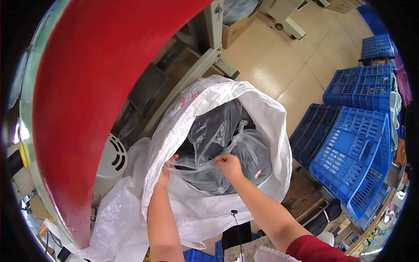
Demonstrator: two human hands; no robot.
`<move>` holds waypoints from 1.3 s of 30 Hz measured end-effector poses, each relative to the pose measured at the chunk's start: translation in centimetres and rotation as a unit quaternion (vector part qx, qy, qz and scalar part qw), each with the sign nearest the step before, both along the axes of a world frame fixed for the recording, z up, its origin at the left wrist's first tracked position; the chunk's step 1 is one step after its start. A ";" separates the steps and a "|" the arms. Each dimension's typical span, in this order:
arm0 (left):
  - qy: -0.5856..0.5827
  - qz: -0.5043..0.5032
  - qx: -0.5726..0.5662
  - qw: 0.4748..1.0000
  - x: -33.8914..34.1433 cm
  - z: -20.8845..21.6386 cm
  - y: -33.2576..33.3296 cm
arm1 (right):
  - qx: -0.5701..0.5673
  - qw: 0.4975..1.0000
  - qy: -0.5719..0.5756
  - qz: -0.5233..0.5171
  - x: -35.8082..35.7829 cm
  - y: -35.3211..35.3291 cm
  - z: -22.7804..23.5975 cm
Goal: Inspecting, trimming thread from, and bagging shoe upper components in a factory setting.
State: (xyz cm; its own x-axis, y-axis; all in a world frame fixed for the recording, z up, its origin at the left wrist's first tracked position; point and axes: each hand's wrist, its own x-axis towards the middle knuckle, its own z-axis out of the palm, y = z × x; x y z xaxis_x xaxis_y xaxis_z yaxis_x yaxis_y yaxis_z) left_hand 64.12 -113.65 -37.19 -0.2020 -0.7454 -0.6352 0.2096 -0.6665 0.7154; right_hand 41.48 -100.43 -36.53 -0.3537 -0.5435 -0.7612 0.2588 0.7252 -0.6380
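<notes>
A large white woven sack (262, 97) stands open in front of me. Inside it lie clear plastic bags filled with dark, soft-looking contents; one knotted bag (251, 150) sits at the right with a small red label. Within the sack's mouth, my right hand (228, 166) pinches the stretched edge of a clear plastic bag (192, 166). My left hand (166, 169) grips the other end of that edge by the sack's left wall, its fingers partly hidden. The film runs taut between both hands, over dark contents.
A red-topped table (100, 48) curves along the left, its metal leg (183, 87) close to the sack. Blue plastic crates (345, 148) are stacked at the right. Crumpled clear plastic (118, 218) lies beside the sack at lower left, below a white slotted motor housing (112, 157).
</notes>
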 end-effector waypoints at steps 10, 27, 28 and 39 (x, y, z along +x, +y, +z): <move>-0.169 -0.431 0.037 0.886 -5.1 5.4 -1.7 | 0.000 0.997 -0.057 0.058 2.4 -1.1 -0.4; -0.141 -0.444 -0.019 0.885 -5.3 2.2 -0.1 | -0.052 0.992 0.093 0.073 4.4 -5.5 0.9; -0.135 -0.424 -0.012 0.895 -5.8 2.5 0.0 | -0.051 0.992 0.095 0.070 4.2 -5.7 0.6; -0.370 -0.430 -0.366 0.738 -5.2 -0.6 0.2 | -0.227 0.953 0.143 0.141 3.3 -5.2 1.9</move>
